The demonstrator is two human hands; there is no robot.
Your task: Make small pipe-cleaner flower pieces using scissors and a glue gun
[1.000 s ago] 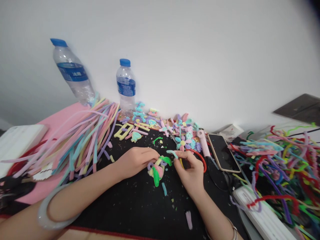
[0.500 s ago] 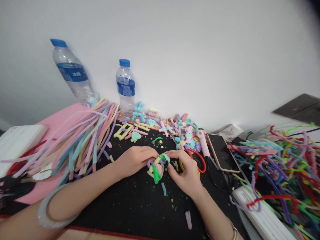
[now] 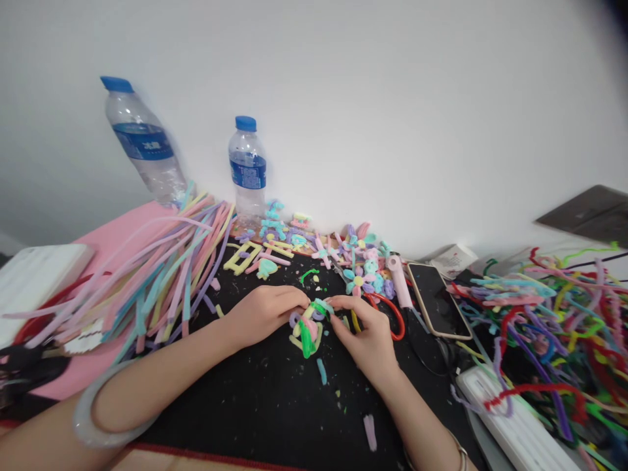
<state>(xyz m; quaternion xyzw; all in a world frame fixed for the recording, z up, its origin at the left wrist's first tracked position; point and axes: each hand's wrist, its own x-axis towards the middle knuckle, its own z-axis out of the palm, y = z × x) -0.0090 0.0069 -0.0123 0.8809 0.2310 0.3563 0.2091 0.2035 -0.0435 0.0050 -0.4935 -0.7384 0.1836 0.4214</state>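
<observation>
A small pipe-cleaner figure (image 3: 308, 330) in green, pink, yellow and purple hangs between my two hands above the black mat (image 3: 235, 405). My left hand (image 3: 269, 313) pinches its upper left side, with the fingertips closed on it. From the right, the thumb and forefinger of my right hand (image 3: 366, 330) grip a pale teal piece at the figure's top. My fingertips partly hide where the pieces join. Below the figure lies a short blue offcut (image 3: 322, 371), and nearer to me a lilac offcut (image 3: 369, 432).
Pastel pipe cleaners (image 3: 167, 268) are heaped at left beneath two water bottles (image 3: 248, 171). Finished pipe-cleaner flowers (image 3: 360, 280) line the back. Red-handled scissors (image 3: 395, 317), a phone (image 3: 438, 299), a white power strip (image 3: 513, 418) and tangled pipe cleaners (image 3: 564, 327) are at right.
My right thumb and forefinger have shifted slightly at the figure's top, so more of the teal piece shows. My left hand has hardly moved.
</observation>
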